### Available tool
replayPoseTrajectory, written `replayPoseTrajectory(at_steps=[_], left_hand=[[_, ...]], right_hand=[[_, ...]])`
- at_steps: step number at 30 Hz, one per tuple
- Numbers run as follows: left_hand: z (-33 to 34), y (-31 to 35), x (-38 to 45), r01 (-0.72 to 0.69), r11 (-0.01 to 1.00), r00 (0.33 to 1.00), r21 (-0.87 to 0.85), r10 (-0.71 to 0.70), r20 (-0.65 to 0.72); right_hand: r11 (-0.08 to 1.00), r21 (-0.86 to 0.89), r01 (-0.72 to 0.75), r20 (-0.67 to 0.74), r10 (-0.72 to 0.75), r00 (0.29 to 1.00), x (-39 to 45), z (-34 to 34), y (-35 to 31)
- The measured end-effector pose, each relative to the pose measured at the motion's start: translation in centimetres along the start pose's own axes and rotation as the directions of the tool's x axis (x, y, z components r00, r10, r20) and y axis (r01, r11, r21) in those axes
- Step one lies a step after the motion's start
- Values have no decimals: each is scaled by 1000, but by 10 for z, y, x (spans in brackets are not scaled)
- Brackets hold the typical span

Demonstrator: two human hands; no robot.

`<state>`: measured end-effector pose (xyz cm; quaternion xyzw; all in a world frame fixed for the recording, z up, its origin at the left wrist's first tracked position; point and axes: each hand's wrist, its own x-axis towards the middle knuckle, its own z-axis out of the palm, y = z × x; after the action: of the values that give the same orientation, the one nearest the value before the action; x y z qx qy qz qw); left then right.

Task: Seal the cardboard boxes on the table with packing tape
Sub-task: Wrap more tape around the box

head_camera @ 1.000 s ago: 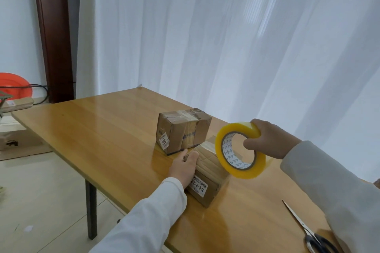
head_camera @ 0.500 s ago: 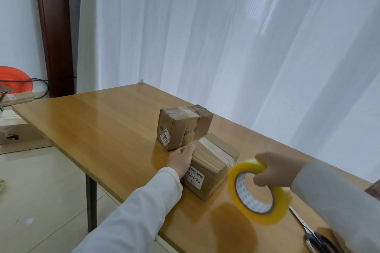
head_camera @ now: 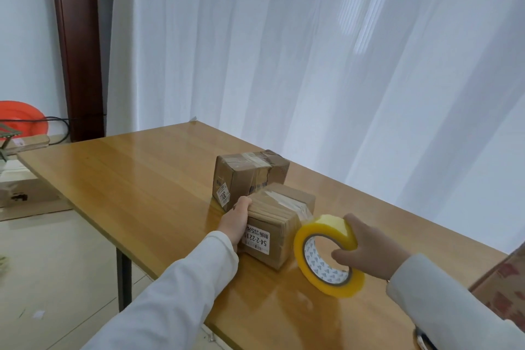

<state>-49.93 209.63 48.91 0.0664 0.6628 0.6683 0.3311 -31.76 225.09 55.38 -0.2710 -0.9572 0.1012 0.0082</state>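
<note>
From my remote seat, the white curtain (head_camera: 312, 51) filled the view from 10 through 3 o'clock. The wooden table (head_camera: 136, 179) ran from 9 o'clock down to 5 o'clock, its surface glossy.

Two closed cardboard boxes sat near frame centre, touching or nearly so. What they held I could not see; both were shut. The far box (head_camera: 250, 173), just past centre toward 12 o'clock, had clear tape across its top and a small white label on its near-left face. The near box (head_camera: 278, 224), at about 6 o'clock from it, showed several tape bands over its top and a white label reading 54-2-221 on the face toward me.

At 4 o'clock, part of another printed cardboard box (head_camera: 502, 284) cut into the frame edge; contents unseen.

The tape roll (head_camera: 326, 256), yellow with a white printed core, stood on edge at the near box's right corner, low over the table; I could not tell if it touched the wood. A strip of tape seemed to run from roll to box top, blurred.

Left hand (head_camera: 235, 221): pressed against the near box's left end, fingers curled round its upper edge.

Right hand (head_camera: 366, 247): gripped the roll, thumb through the core, fingers over the outer rim.

Orange disc (head_camera: 22, 116) at 9 o'clock, off the table.
</note>
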Motion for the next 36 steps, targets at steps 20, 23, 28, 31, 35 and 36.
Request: replayPoseTrajectory(at_steps=[20, 23, 28, 31, 35, 36], left_hand=[[5, 9, -11, -523, -218, 701, 824, 440, 561], [7, 13, -11, -481, -279, 762, 831, 336, 554], [3, 7, -8, -364, 53, 851, 930, 425, 309], [4, 2, -9, -357, 169, 837, 919, 494, 235], [7, 14, -8, -346, 424, 898, 837, 409, 164], [8, 17, -5, -328, 496, 922, 804, 356, 156]], right_hand=[[983, -181, 39, -3, -41, 999, 12, -2, -22], [984, -172, 39, -4, -40, 999, 12, -2, -17], [995, -90, 44, -7, -45, 999, 11, 0, -10], [998, 41, 53, 18, -54, 998, 8, 2, -3], [932, 357, 64, -27, -58, 998, 2, -9, 4], [909, 410, 80, -69, -56, 996, 3, -17, 3]])
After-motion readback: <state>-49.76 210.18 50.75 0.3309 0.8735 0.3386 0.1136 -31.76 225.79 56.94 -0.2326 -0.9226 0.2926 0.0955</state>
